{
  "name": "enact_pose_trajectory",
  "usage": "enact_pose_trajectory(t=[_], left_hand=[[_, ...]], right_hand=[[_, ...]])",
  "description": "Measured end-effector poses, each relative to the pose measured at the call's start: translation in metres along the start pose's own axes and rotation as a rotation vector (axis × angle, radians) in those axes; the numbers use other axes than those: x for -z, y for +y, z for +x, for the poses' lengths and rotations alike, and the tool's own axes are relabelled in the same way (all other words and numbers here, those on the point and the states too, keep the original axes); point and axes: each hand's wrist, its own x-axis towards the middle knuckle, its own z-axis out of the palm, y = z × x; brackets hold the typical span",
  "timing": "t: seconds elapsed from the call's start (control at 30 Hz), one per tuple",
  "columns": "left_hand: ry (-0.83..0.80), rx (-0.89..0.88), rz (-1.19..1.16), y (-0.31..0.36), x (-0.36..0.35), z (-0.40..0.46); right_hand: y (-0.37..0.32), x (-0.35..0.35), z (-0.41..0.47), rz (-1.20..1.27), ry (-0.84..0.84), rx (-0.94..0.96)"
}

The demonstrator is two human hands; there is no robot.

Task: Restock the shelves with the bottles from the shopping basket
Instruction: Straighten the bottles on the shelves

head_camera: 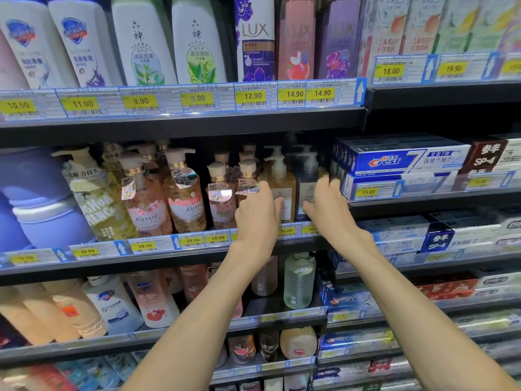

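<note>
The head camera looks at a shop shelf unit with several levels. Both arms reach up to the middle shelf (180, 256), near its right end.

The left hand (258, 214) is at the amber pump bottle (280, 183), which stands upright at the front edge of this shelf. Its fingers curl at the left side of the bottle and touch it; whether they really grasp it I cannot tell, because the hand covers the contact.

The right hand (328, 204) is at the dark pump bottle (307, 179), just beside the amber one on its right. Its fingers are fairly straight and lie against the right side of the bottle, next to the Crest toothpaste boxes (400, 162) (these stand on the neighbouring shelf section). The thumb reaches toward the label. It seems more a touch than a closed grasp.

To the left of the amber bottle stand the Kustie bottles (186, 198), pink and gold, with shiny tags. At the left end of the middle shelf are purple tubs (42, 204).

On the upper shelf stand LUX bottles (255, 38). Yellow price tags (141, 101) run along the front edges. The shopping basket is not in view.
</note>
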Motion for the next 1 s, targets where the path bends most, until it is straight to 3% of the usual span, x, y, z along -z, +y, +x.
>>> enact_pose_trajectory(t=[0.7,1.0], left_hand=[[0.029,0.031,0.055,0.01,0.001,-0.001],[0.057,-0.026,-0.054,0.0,0.004,-0.013]], right_hand=[[-0.007,0.008,0.005,0.09,-0.026,-0.053],[-0.006,0.009,-0.001,0.056,-0.046,-0.033]])
